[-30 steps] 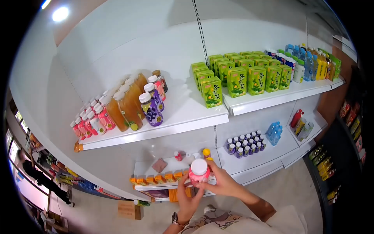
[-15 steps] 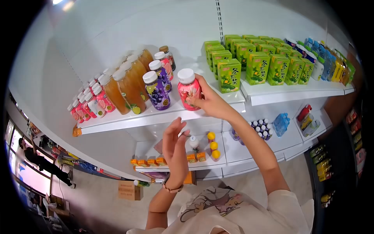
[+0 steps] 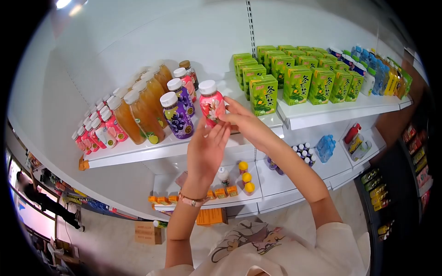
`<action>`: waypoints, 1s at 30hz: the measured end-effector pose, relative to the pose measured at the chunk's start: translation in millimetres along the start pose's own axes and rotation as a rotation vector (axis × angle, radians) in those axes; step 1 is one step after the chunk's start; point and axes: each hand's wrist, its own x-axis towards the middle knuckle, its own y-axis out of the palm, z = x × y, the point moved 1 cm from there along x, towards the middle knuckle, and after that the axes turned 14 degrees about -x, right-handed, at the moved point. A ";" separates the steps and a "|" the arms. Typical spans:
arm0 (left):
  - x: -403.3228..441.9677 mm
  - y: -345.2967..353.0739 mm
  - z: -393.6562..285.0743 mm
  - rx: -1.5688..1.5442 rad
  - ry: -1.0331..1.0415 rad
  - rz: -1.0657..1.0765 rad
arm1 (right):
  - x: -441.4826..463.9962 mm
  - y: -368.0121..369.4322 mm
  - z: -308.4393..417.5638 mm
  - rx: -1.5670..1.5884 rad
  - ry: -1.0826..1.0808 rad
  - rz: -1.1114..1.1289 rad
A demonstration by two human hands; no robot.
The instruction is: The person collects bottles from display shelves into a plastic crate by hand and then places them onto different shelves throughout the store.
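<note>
A pink bottle with a white cap (image 3: 211, 105) stands upright at the front of the upper shelf (image 3: 184, 147), just right of two purple bottles (image 3: 177, 120). My right hand (image 3: 244, 120) has its fingers and thumb around the bottle's right side. Just in front of the bottle's base is my left hand (image 3: 205, 152), palm up with its fingers stretched out; whether its fingertips touch the bottle I cannot tell. Green drink cartons (image 3: 263, 95) stand to the right of the pink bottle.
Tall amber bottles (image 3: 142, 117) and small pink bottles (image 3: 113, 124) fill the upper left. The lower shelf holds orange boxes (image 3: 220, 193), yellow-capped items (image 3: 247, 177) and blue bottles (image 3: 326, 148). A cardboard box (image 3: 147, 232) sits on the floor. Another person (image 3: 46, 202) stands far left.
The pink bottle went from low between both hands up to the upper shelf beside the purple bottles. My left hand let go, opened, and has since risen towards the bottle's base.
</note>
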 end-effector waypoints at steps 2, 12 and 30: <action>13.0 4.7 -3.5 -0.017 0.010 -0.034 | 7.4 2.4 0.9 0.000 -0.049 -0.016; 142.9 -6.5 -19.6 0.178 0.009 -0.305 | 119.8 -1.9 -37.2 -0.075 -0.061 -0.242; 273.6 -57.7 -22.1 0.334 0.201 -0.351 | 287.0 -46.2 -125.3 -0.229 -0.051 -0.591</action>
